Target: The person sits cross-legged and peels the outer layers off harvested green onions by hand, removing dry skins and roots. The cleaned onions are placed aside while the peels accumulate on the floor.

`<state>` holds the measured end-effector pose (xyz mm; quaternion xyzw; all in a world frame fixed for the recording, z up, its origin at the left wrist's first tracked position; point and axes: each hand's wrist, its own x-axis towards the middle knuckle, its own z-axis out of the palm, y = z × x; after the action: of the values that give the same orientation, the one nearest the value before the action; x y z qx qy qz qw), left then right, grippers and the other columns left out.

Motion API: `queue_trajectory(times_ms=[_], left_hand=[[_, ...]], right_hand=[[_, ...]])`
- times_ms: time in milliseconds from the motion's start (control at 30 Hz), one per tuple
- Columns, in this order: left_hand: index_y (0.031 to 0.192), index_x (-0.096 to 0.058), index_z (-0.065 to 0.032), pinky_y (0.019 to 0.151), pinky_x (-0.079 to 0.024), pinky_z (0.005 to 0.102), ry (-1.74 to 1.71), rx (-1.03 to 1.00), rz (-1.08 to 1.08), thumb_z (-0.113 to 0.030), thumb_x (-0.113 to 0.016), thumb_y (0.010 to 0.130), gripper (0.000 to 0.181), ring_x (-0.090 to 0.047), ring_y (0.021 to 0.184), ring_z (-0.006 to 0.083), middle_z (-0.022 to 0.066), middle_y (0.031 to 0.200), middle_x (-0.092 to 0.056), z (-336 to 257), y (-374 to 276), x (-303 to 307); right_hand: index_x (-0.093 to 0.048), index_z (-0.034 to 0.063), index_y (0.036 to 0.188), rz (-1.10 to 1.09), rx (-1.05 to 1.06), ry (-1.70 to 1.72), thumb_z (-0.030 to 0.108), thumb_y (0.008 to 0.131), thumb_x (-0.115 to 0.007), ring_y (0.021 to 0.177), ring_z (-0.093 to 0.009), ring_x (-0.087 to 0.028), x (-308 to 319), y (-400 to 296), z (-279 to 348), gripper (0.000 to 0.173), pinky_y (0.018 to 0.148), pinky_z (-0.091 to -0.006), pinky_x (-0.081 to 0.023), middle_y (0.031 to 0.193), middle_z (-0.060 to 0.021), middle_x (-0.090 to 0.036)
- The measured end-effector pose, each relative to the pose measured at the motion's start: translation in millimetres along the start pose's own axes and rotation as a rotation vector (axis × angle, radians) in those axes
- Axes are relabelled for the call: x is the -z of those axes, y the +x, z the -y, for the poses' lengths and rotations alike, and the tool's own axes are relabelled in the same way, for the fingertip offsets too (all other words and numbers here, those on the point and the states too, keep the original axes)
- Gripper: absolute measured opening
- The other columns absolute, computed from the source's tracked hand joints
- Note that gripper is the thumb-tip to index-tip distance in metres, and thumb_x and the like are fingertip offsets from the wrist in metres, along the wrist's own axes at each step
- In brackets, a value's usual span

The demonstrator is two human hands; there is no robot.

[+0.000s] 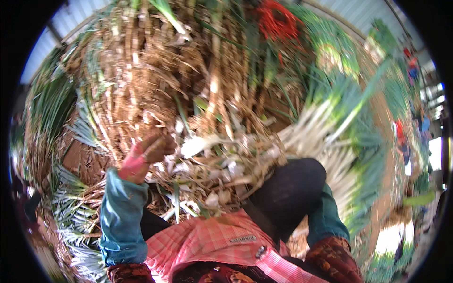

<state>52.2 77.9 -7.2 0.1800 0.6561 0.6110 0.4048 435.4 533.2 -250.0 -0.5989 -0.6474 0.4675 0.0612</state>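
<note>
My left hand (150, 152), with pink covering by the wrist, has its fingers curled at the near edge of a heap of uncleaned green onions (148, 81) with brown roots and dry skins. Blur hides whether anything is between the fingers. My right hand is out of sight; only its teal sleeve (327, 215) shows, behind my bent knee (293, 194). Beyond that knee lies a pile of cleaned green onions (332, 159), white stalks toward me and green leaves to the right. Loose peelings (219, 169) cover the space before my lap.
A tangle of red twine (277, 21) lies on the heap's far right. More green onions stand in stacks at left (49, 102) and far right (329, 42). A brown dirt strip (378, 102) runs along the right, with people (400, 138) beyond it.
</note>
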Motion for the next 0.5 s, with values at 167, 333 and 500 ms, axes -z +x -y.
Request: queue_trajectory(times_ms=[167, 333, 500], left_hand=[[0.101, -0.049, -0.0034, 0.071, -0.043, 0.0271, -0.058, 0.126, -0.218, -0.040, -0.048, 0.080, 0.043, -0.055, 0.082, 0.0154, 0.0069, 0.094, -0.056, 31, -15, 48], [0.097, -0.051, 0.0006, 0.075, -0.045, 0.0288, -0.065, -0.145, -0.123, -0.025, -0.049, 0.082, 0.030, -0.054, 0.083, 0.0174, 0.0103, 0.090, -0.055, 36, 16, 39], [0.106, -0.046, 0.0013, 0.079, -0.041, 0.0270, 0.105, 0.045, -0.031, -0.025, -0.047, 0.083, 0.035, -0.051, 0.090, 0.0162, 0.0097, 0.098, -0.054, 31, 3, 43]], right_hand=[[-0.053, 0.0034, 0.097, 0.256, 0.135, -0.046, 0.030, 0.078, -0.053, 0.062, -0.014, -0.053, -37, -17, 184, 0.032, 0.051, -0.0265, -0.041, 0.076, -0.0042, -0.057], [-0.052, 0.0044, 0.100, 0.384, 0.693, -0.051, 0.030, 0.079, -0.050, 0.065, -0.011, -0.051, -109, -58, 363, 0.033, 0.052, -0.0214, -0.038, 0.077, -0.0033, -0.057], [-0.050, 0.0039, 0.102, 0.572, 1.068, 0.028, 0.020, 0.080, -0.050, 0.073, -0.012, -0.051, -227, -137, 496, 0.028, 0.060, -0.0237, -0.041, 0.085, -0.0076, -0.056]])
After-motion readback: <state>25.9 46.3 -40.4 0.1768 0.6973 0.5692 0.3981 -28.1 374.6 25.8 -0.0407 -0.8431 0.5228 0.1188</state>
